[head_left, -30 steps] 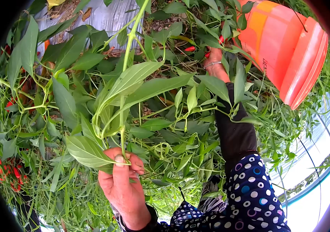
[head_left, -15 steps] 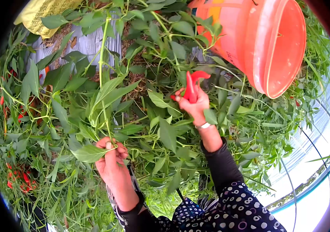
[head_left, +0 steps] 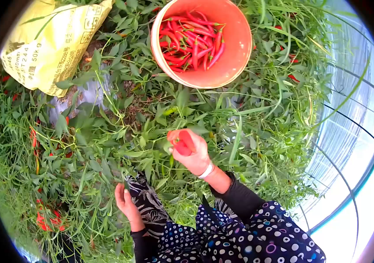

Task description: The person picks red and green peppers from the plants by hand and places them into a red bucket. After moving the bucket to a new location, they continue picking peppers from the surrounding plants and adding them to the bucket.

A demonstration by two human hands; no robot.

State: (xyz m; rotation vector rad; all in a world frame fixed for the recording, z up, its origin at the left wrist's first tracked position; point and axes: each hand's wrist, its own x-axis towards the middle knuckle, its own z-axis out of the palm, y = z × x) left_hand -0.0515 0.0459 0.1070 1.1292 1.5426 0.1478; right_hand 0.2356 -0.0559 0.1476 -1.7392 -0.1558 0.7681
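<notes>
The right hand [head_left: 191, 152] was closed around red peppers [head_left: 184, 143] above green plants [head_left: 152, 118], just ahead of the person's body. The left hand [head_left: 128, 207] hung low beside the patterned trousers [head_left: 146, 205], partly open, with nothing visible in its grasp. Beyond the hands, an orange bucket [head_left: 236, 55] stood with its mouth toward the viewer and more red peppers heaped inside, and a yellow sack [head_left: 60, 48] lay well to its left.
</notes>
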